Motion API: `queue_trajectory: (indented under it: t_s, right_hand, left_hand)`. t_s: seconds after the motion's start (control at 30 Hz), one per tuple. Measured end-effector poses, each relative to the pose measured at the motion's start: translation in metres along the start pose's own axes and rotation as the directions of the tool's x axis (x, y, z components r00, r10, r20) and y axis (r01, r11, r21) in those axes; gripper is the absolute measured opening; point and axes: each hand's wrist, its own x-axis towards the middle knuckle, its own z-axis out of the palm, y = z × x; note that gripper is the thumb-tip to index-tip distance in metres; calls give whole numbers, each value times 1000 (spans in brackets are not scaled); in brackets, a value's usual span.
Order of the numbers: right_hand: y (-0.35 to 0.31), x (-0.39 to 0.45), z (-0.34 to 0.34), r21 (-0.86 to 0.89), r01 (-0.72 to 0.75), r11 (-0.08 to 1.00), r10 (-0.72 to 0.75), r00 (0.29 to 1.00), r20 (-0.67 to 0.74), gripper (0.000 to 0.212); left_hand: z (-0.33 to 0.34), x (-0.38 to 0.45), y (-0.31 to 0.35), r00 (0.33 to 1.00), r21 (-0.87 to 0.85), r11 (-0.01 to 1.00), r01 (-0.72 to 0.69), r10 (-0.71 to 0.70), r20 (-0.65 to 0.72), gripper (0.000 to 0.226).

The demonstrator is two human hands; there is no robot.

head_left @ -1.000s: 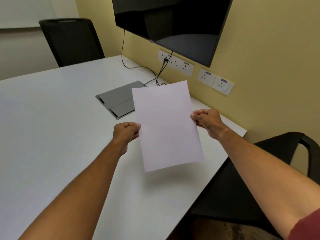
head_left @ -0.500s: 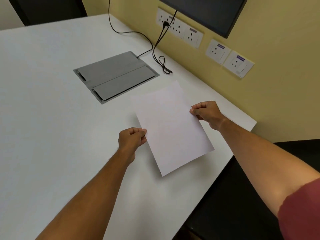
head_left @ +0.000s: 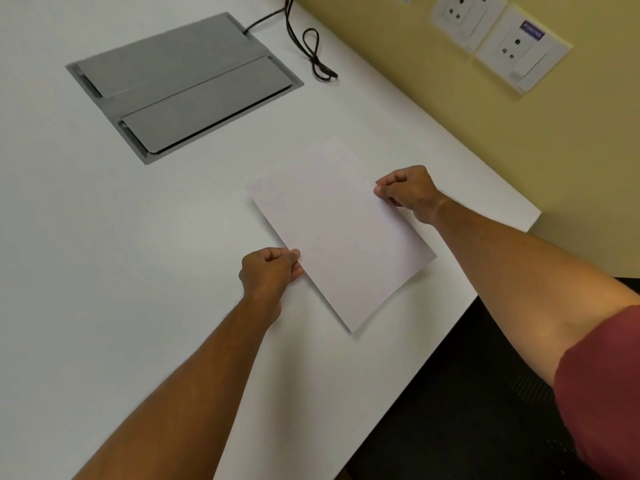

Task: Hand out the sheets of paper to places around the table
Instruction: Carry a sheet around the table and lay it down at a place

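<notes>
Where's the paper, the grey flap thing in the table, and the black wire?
paper [head_left: 341, 233], head view, middle of the sheet.
grey flap box [head_left: 183, 84], head view, centre of its lids.
black wire [head_left: 313, 51], head view, the loop on the table.

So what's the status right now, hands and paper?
Left hand and right hand pinch the sheet, low over the table. Nothing beneath it.

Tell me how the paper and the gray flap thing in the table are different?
The sheet of paper is white and plain; the gray hatch is darker, with two lids. The paper is pinched by the left hand and right hand; nobody touches the hatch. The paper sits near the table's edge; the hatch is set into it farther away. Both are flat rectangles.
</notes>
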Motion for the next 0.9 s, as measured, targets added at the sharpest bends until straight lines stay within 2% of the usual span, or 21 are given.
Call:
queue_trajectory:
  t_s: [0.43, 0.7, 0.9]
  right_hand:
    - [22, 38, 8, -78, -3, 997, 1, 1000, -25, 9]
    - [20, 39, 6, -132, 53, 990, -55, 998, -13, 14]
    - [21, 39, 11, -142, 62, 988, -71, 996, -57, 15]
  left_hand:
    - [32, 12, 0, 987, 186, 982, 7, 23, -158, 15]
    - [38, 16, 3, 981, 245, 969, 38, 10, -196, 16]
    - [38, 18, 2, 979, 284, 958, 39, 21, -205, 16]
